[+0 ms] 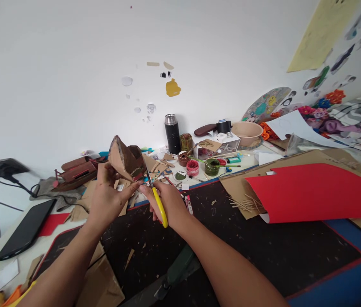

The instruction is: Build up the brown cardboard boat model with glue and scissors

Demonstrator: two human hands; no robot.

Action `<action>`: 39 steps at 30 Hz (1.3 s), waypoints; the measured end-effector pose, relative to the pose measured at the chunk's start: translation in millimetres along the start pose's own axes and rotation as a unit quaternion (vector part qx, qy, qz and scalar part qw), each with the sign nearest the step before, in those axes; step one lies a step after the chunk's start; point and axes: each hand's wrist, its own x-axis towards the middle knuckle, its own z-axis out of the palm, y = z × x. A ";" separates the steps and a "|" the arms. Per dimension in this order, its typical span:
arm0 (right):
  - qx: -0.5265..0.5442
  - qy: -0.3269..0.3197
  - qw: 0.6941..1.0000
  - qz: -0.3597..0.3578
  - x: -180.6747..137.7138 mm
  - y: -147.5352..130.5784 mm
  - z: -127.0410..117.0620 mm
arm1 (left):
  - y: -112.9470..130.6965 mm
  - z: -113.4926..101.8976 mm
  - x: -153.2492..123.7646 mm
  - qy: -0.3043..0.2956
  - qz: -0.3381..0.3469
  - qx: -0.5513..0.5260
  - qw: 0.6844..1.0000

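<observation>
My left hand grips a folded cardboard piece with dark painted edges and holds it up above the mat. In my right hand is a pair of scissors with yellow handles. Their blades point up and away from me, against the right side of the cardboard piece. Whether the blades are parted cannot be made out. Fingers of both hands come close together at the cardboard's lower edge. Part of the cardboard is hidden behind my left fingers.
A dark cutting mat with scraps lies below. Ahead stand a black flask, open paint jars and cardboard offcuts. Red paper is at right; a black tablet-like device and a brown cardboard model are at left.
</observation>
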 end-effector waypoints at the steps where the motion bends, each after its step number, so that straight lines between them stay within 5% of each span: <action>1: -0.004 -0.002 1.000 0.002 0.0 -0.6 -0.3 | 0.1 0.4 0.1 0.000 0.000 -0.007 1.000; 11: -0.082 -0.016 0.994 0.069 -3.3 -19.4 -3.7 | 8.2 3.2 0.8 -0.021 -0.048 -0.047 0.997; 28: -0.276 0.033 0.960 0.040 4.1 -14.2 4.2 | 11.1 7.3 -1.7 -0.012 -0.038 -0.001 0.999; 39: -0.030 -0.027 0.998 0.055 1.2 -5.5 2.7 | 8.7 5.5 0.3 -0.017 -0.036 0.021 0.999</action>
